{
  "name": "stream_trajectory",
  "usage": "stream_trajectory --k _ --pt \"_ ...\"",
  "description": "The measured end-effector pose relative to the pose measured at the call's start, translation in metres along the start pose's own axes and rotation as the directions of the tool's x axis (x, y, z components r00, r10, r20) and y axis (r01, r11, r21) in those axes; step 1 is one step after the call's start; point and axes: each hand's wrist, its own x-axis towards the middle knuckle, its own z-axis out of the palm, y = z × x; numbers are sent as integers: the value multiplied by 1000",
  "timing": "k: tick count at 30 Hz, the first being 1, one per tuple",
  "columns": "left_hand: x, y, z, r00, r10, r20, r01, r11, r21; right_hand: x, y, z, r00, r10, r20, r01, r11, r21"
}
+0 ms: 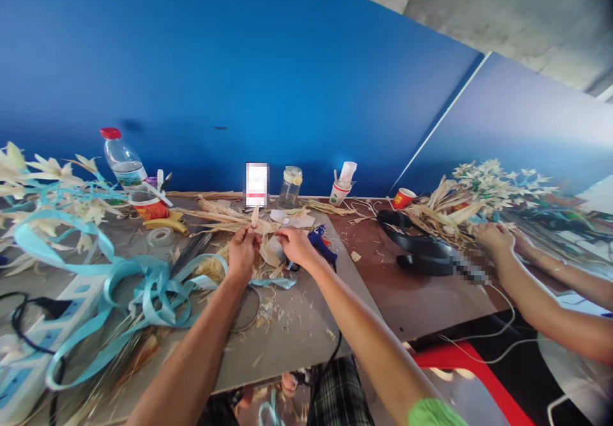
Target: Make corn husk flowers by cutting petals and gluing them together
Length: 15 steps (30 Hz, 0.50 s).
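My left hand (243, 252) is closed in a pinch on a pale dried husk petal (255, 216), which stands up above the fingertips. Just to its right is my right hand (297, 247), its fingers bent together and pointing left; what they hold, if anything, is too small to make out. Below those fingers lies a pale crumpled piece of husk (273, 251). A blue glue gun (320, 242) rests beside my right wrist. Dried husk strips (218, 214) spread out behind both hands.
Light blue ribbon (158, 292) lies looped at left, near a white power strip (29, 368). A bottle (123, 161), a lit phone (257, 183), a jar (290, 186) and a paper cup (340, 191) line the back. At right, a co-worker's hands (495, 237) work beside a black headset-like object (424, 257).
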Motion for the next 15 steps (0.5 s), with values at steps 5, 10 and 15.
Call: stream_trajectory --k 5,10,15 --pt "2 -2 -1 1000 29 -6 -28 999 40 10 4 15 999 -20 25 21 998 -58" --pt "1 -3 -1 998 58 -7 -57 995 76 12 15 17 997 7 80 8 982 -190" --pt "-1 -3 -1 998 50 24 -53 993 109 17 18 17 986 -47 159 92 953 -289"
